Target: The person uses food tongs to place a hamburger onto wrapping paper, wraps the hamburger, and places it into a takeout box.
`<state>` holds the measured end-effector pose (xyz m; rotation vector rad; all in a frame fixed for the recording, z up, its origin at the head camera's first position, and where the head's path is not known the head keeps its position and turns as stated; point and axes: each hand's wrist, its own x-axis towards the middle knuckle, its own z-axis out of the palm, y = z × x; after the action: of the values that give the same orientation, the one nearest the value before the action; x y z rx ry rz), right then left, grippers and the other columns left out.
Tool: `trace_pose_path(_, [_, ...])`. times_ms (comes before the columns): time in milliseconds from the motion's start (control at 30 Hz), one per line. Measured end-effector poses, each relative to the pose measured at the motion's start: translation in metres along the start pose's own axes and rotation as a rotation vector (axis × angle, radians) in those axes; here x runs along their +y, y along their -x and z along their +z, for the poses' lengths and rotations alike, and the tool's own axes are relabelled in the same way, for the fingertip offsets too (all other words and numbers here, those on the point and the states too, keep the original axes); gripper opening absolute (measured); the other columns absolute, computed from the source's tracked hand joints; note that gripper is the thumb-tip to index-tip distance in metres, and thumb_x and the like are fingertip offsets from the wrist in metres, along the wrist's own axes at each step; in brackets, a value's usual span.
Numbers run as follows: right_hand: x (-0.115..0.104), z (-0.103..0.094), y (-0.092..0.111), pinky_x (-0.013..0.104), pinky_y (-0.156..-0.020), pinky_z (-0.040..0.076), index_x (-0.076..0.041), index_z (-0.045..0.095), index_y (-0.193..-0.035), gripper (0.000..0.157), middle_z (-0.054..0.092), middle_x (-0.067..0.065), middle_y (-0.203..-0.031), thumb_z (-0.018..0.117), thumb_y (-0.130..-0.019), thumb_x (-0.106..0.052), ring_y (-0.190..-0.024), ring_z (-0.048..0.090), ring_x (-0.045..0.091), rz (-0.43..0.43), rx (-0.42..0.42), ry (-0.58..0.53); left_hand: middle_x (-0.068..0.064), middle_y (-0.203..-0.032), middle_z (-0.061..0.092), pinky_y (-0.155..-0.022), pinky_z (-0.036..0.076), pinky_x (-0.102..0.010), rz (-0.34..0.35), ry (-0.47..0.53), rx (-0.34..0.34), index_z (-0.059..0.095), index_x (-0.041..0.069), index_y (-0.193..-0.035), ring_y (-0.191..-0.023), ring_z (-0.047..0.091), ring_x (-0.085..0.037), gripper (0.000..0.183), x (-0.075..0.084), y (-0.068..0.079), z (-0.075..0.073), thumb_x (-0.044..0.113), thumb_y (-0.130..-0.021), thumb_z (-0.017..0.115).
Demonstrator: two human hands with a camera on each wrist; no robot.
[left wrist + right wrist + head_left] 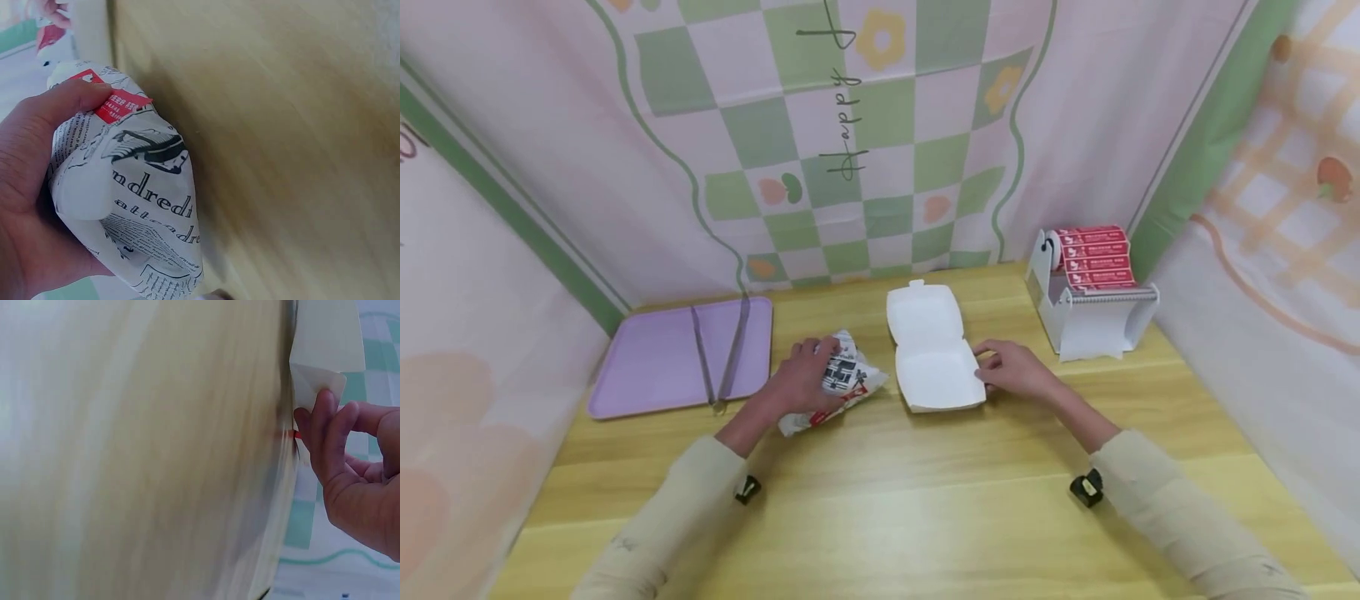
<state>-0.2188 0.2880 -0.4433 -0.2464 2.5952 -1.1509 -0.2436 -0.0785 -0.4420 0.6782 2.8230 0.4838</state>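
Observation:
My left hand [805, 379] grips a paper-wrapped package [847, 375] with newsprint lettering, just left of the box. In the left wrist view, the thumb lies across a red sticker [119, 107] on the package [156, 187], with the palm against its side; the contents are hidden by the wrapping. A white hinged takeout box [942, 379] lies open on the table, lid tipped back toward the curtain. At its right wall is my right hand [1017, 367]. In the right wrist view, fingertips of the right hand [350, 456] touch the outside of the box [319, 387] near a corner.
A purple tray [647, 367] sits at the left, with metal tongs [730, 358] lying across it. At the back right stands a white dispenser [1060, 317] with a roll of red labels [1097, 258]. Patterned curtains [887, 125] enclose the wooden table [925, 500] behind and at both sides.

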Motion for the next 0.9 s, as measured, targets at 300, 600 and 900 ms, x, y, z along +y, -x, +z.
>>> trace_pose_path(300, [-0.011, 0.023, -0.002, 0.030, -0.069, 0.060, 0.009, 0.052, -0.131, 0.043, 0.071, 0.026, -0.103, 0.064, -0.094, -0.008, -0.074, 0.070, 0.017, 0.004, 0.006, -0.065, -0.025, -0.143, 0.043, -0.088, 0.052, -0.055, 0.155, 0.031, 0.057, 0.038, 0.017, -0.138, -0.126, 0.046, -0.042, 0.082, 0.024, 0.003, -0.020, 0.037, -0.075, 0.086])
trace_pose_path(600, [-0.014, 0.035, -0.004, 0.032, -0.069, 0.061, 0.009, 0.053, -0.131, 0.044, 0.071, 0.027, -0.105, 0.064, -0.090, -0.003, -0.076, 0.071, 0.017, 0.025, 0.008, -0.124, -0.018, -0.141, 0.046, -0.089, 0.052, -0.048, 0.287, -0.029, 0.001, 0.038, 0.021, -0.137, -0.124, 0.047, -0.035, 0.083, 0.080, -0.022, -0.022, 0.042, -0.072, 0.087])
trace_pose_path(900, [-0.009, 0.029, -0.002, 0.033, -0.073, 0.060, 0.010, 0.050, -0.133, 0.040, 0.070, 0.030, -0.109, 0.055, -0.096, -0.004, -0.085, 0.072, 0.025, 0.010, 0.003, -0.154, -0.019, -0.141, 0.045, -0.084, 0.055, -0.045, 0.326, -0.137, -0.047, 0.034, 0.023, -0.141, -0.120, 0.048, -0.035, 0.087, 0.103, -0.044, -0.008, 0.047, -0.073, 0.083])
